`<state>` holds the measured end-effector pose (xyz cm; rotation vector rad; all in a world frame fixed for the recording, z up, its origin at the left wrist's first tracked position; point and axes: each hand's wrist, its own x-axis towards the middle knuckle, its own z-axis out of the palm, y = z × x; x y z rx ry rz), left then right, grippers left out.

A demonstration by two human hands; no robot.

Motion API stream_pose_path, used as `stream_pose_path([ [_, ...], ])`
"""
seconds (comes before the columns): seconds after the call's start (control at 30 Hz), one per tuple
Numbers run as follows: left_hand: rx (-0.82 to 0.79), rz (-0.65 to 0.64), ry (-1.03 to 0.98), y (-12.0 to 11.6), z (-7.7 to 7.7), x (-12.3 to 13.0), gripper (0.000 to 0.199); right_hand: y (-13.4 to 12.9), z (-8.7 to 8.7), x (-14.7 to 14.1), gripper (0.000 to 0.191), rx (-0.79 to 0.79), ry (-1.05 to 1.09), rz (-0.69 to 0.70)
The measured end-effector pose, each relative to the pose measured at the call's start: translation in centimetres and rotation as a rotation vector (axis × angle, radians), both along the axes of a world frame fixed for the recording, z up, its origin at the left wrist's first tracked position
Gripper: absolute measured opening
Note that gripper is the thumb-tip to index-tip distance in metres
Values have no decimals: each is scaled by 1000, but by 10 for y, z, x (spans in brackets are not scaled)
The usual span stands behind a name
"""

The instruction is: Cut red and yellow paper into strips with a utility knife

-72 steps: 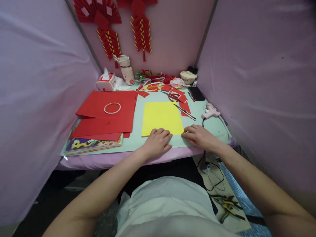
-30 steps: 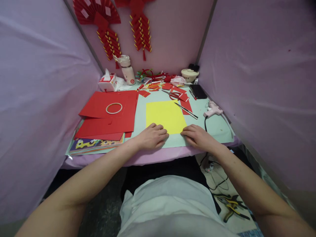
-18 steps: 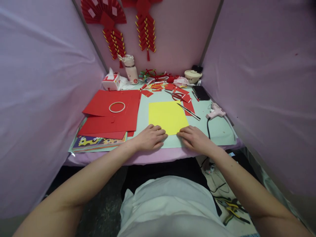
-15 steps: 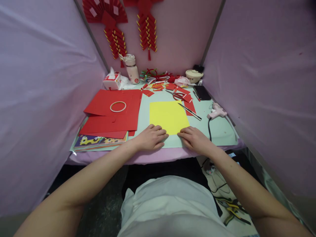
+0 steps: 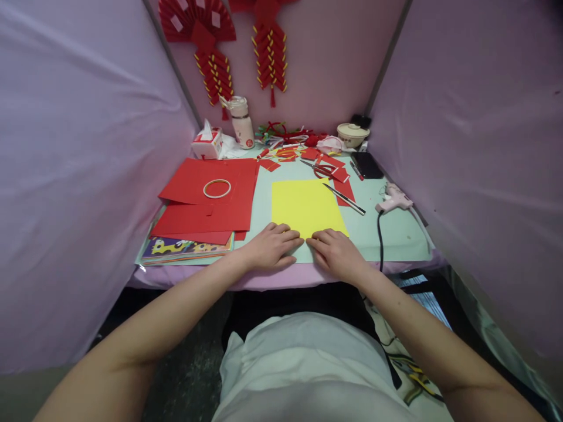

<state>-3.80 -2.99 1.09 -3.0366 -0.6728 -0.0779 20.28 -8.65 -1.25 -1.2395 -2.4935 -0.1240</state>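
Observation:
A yellow sheet of paper lies on the pale green table cover, its near edge under my fingers. My left hand is closed at the near left part of that edge, fingertips pressed together on the paper. Close beside it, my right hand grips the same edge, fingers bent and pinched near the middle. Whether the edge is folded over is hidden by the fingers. A black-and-silver pen-like tool rests across the sheet's far right corner, over a red paper strip.
Left are red sheets with a roll of tape on top, over a patterned book. Red-handled scissors, paper scraps and a phone lie behind. A pink glue gun with a black cord is right.
My right hand has slid left along the paper's near edge, closer to my left hand. My left hand stays on the edge. The whole view has shifted slightly.

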Motion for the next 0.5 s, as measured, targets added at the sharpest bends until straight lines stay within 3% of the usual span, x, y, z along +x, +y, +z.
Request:
stream_pose_path([
  [0.23,50,99,-36,-4,1,-21,42,1,-4,-1,26,-19,40,8],
  [0.5,99,43,-66,-11,-6,5,34,3,-3,-1,27,-19,11,-2],
])
